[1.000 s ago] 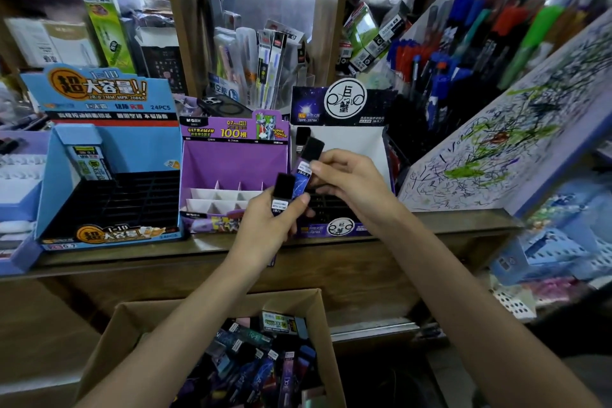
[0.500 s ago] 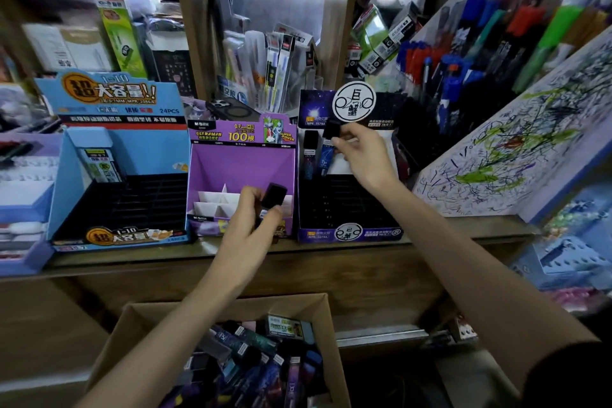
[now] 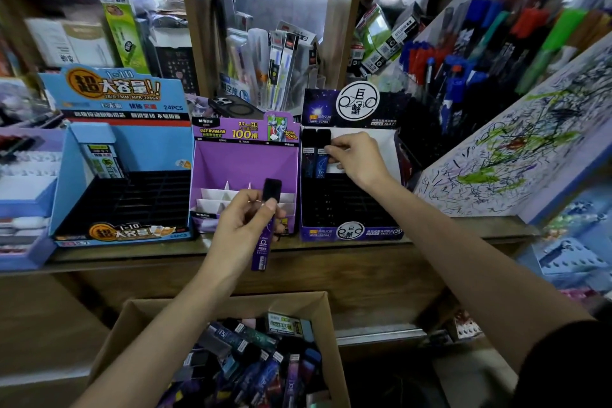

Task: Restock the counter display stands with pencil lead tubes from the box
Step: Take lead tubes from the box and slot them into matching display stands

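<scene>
Pinching blue tube (image 3: 321, 165), right hand (image 3: 359, 159) is seating it in dark stand (image 3: 351, 232) back row, best pushed straight down; left hand (image 3: 240, 225) is gripping purple tube (image 3: 265, 242).

The blue display stand (image 3: 116, 99) reads "1-10", "超大容量!!", "2B/0.7MM MPR-2086A" and "24PCS", the purple display stand (image 3: 245, 134) "M&G", "ULTRAMAN HEROES", "0.7mm HB", "100根" and "SUPER POWER", the dark display stand (image 3: 356, 103) "巨蟹" and "MPR-2076A".
</scene>
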### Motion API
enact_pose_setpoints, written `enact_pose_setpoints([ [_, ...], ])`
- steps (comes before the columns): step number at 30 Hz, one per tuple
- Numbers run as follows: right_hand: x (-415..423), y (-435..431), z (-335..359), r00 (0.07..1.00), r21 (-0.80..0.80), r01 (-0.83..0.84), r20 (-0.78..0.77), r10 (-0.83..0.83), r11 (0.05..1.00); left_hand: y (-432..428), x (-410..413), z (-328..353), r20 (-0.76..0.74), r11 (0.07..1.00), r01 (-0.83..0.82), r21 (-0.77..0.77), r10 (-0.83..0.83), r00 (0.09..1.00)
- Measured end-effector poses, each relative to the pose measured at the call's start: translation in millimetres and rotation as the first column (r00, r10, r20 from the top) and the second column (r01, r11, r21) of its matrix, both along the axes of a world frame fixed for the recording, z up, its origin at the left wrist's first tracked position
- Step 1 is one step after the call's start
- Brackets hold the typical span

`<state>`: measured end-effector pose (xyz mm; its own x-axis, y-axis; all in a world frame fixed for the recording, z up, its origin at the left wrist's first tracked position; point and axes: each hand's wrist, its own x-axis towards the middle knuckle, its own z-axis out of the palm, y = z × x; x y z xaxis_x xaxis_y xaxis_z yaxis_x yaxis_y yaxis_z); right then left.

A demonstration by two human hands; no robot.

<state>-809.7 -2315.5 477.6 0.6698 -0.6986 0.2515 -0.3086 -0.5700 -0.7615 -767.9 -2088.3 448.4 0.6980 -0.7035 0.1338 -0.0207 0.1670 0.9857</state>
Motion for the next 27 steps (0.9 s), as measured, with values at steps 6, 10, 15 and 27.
enact_pose_setpoints([
  [6,-33.9,26.3,23.4,0.998,-0.133,0.039,-0.051,-0.047,0.99,-8.1,-1.2,13.8,0.006,0.999,0.031,-0.029,-0.031,1.0],
  [10,-65.2,65.3,36.0,0.923,0.228,-0.346,0.256,0.287,0.91,-22.7,0.2,25.1,-0.007,0.995,0.087,-0.059,-0.087,0.996],
  [15,-72.6,77.5,35.1,0.932,0.284,-0.292,0.299,0.205,0.913,-40.5,-2.1,33.7,-0.034,0.986,0.15,-0.072,-0.153,0.988],
  [27,-63.6,2.1,53.5,0.98,-0.137,0.025,0.197,0.003,0.99,-16.8,25.3,5.4,0.791,0.827,-0.34,0.447,-0.189,0.581],
])
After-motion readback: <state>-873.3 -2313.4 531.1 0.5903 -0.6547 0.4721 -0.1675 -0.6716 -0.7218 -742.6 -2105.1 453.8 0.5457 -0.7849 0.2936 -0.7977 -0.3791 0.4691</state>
